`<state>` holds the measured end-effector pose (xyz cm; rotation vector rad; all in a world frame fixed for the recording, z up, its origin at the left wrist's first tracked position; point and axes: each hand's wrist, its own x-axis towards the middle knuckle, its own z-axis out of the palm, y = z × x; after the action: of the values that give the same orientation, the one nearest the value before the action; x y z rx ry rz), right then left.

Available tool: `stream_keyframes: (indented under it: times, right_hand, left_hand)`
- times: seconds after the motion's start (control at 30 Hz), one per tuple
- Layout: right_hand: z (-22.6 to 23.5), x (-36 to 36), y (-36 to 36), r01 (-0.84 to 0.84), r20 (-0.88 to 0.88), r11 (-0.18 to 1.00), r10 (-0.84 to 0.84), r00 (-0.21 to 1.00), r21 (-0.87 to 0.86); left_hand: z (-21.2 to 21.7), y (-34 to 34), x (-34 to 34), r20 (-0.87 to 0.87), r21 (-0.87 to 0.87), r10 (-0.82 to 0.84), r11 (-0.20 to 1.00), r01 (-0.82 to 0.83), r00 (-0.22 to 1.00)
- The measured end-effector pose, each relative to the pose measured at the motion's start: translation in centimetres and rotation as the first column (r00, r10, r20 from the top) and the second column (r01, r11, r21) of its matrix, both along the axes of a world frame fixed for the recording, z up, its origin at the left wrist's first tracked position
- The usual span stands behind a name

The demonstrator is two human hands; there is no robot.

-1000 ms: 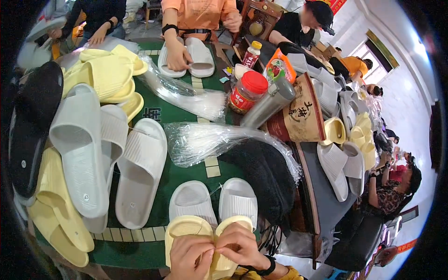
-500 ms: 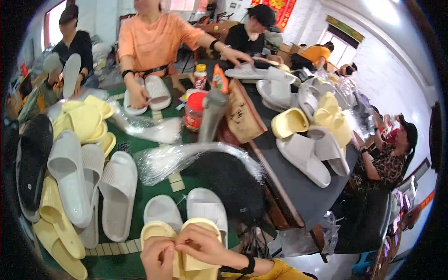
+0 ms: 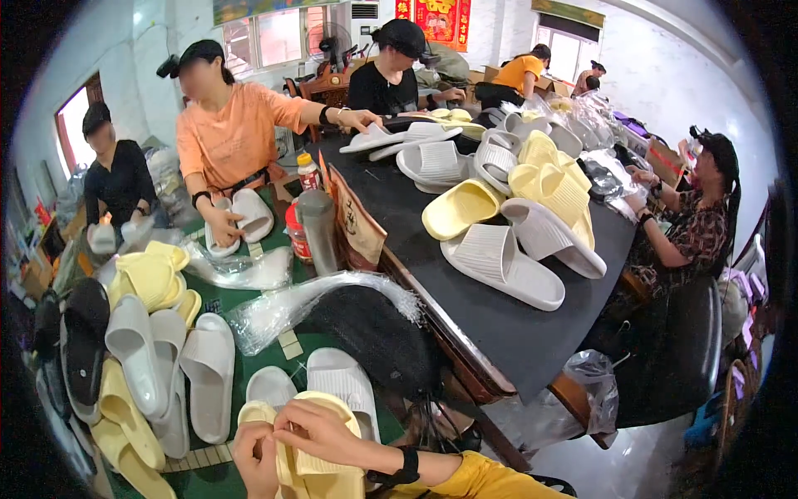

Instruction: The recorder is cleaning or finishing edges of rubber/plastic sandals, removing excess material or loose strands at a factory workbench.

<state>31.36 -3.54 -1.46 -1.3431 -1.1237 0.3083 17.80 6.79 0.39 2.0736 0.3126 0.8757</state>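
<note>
Head view, and we're right over a pair of yellow slides (image 3: pixel 326 477) at the lower edge, just this side of a pair of grey slides (image 3: pixel 342 387) by the near end of the green tabletop (image 3: pixel 218 481). Our left hand (image 3: pixel 254 457) is curled narrow, fingers bunched at the inner side of the left slide; our right hand (image 3: pixel 322 428) reaches across the other slide's strap, thumb and forefinger pinched tight to meet it. What sits between those fingertips, if anything, we cannot tell: too small, too covered. Whether the yellow pair rests on the table or on us is hidden too. As for handling, we'd call these light, one-piece moulded foam by the look: springy, a soft strap over a somewhat stiffer sole, hardly fragile, though the smooth faces could slip a little under dry fingers. Best hold, we reckon, is the strap's thick inner edge, thumb outside and fingers beneath, or the sole's rim. The bundle of white strands (image 3: pixel 274 320) farther up looks far fiddlier, thin and slick, calling for fingertips alone.
</note>
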Motion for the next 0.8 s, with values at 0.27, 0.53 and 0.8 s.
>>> stream_keyframes:
  times: [0.27,0.53,0.8]
  right_hand:
    - [-1.0,0.5,0.1,-0.057,-0.153,0.996,0.066,0.986,0.065]
    - [-1.2,0.4,0.2,-0.037,-0.153,0.995,0.051,0.987,0.095]
    - [-1.2,0.5,0.2,-0.034,-0.128,0.995,0.047,0.991,0.098]
  left_hand:
    - [-1.1,0.0,0.3,-0.041,-0.177,0.102,0.978,-0.108,0.994]
    - [-1.4,-0.1,0.1,-0.075,-0.198,0.15,0.967,-0.162,0.986]
    - [-1.7,-0.1,-0.1,-0.07,-0.252,0.162,0.952,-0.174,0.984]
